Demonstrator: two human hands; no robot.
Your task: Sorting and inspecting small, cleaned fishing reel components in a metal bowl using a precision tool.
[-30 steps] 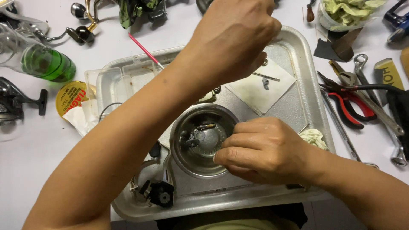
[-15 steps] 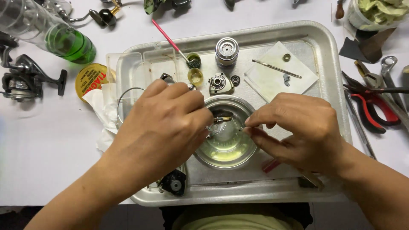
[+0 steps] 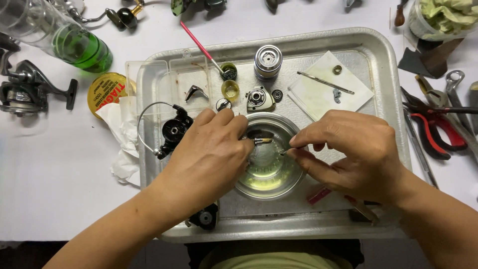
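Near edge of the metal tray (image 3: 388, 99): a black reel part (image 3: 204, 217) by my left wrist, a reddish strip (image 3: 318, 195) under my right.

Both hands over the round metal bowl (image 3: 269, 184), mid-tray. My left hand (image 3: 209, 154) has thumb and forefinger pressed together on a small shaft part (image 3: 262, 141), brass-tipped, held level above the bowl. My right hand (image 3: 348, 154) pinches a thin pin-like tool (image 3: 283, 152), tip just beside the shaft, not clearly touching.

Handling, my read: the shaft is tiny, light, rigid, probably oily, so slippery. Grip the dark body, not the brass end. If dropped, it lands in the bowl, which is fine.

Left: black rotor with wire bail (image 3: 172, 132), touching my knuckles. Little room there.

Far: small silver housing (image 3: 260, 99), spool (image 3: 268, 62), yellow cap (image 3: 230, 90), red-handled brush (image 3: 201, 47), white paper (image 3: 328, 89) with a long pin. Crowded; lift straight up.

Right, off tray: red pliers (image 3: 433, 134). Far left, off tray: green-tinted bottle (image 3: 69, 42), whole reel (image 3: 25, 87).
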